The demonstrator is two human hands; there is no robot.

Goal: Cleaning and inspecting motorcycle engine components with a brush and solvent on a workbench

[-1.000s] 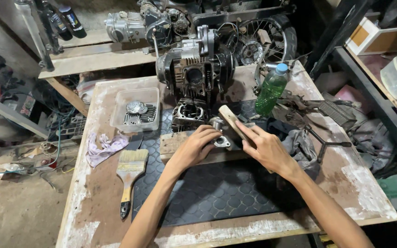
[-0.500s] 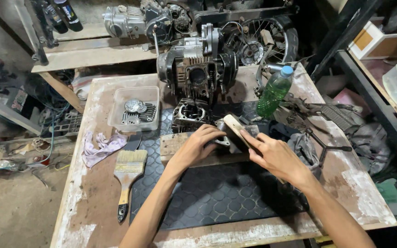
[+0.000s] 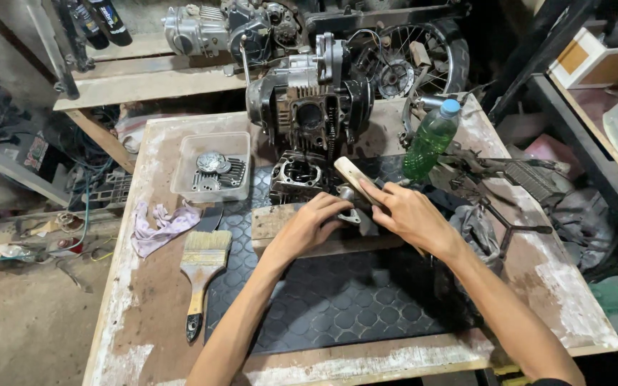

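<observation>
Wooden workbench (image 3: 144, 286), worn top, paint-stained edges. Black rubber mat (image 3: 337, 300) with hex pattern covers the middle of it. Spoked wheel (image 3: 423, 64) leans at the far edge, second engine (image 3: 209, 28) on the shelf behind. Motorcycle engine block (image 3: 309, 107) stands upright at the back of the bench, cylinder bore facing the camera. Dark cylinder part (image 3: 295, 175) sits just in front of it on the mat. Clear plastic tray (image 3: 212, 164) left of the engine, holding a round metal cover and finned parts. Green plastic bottle (image 3: 430, 139), blue cap, upright right of the engine. Grey rag and tangle of metal rods further right, details unclear. Wooden block (image 3: 280, 225) lies flat on the mat in front of the cylinder part. Paintbrush (image 3: 202, 268) lies left of the mat, bristles toward the tray, handle toward the near edge. Pale crumpled cloth (image 3: 162, 225) just beside the brush.

Left hand (image 3: 316, 225) rests on the wooden block, fingers curled down, pressing a small metal part (image 3: 352, 214) against the block; part mostly hidden. Right hand (image 3: 413, 218) is closed around a light-coloured tool handle (image 3: 352, 175), index finger laid along it, handle tip pointing up-left toward the cylinder part; working end hidden under the hand. Both hands touch at the small part.
</observation>
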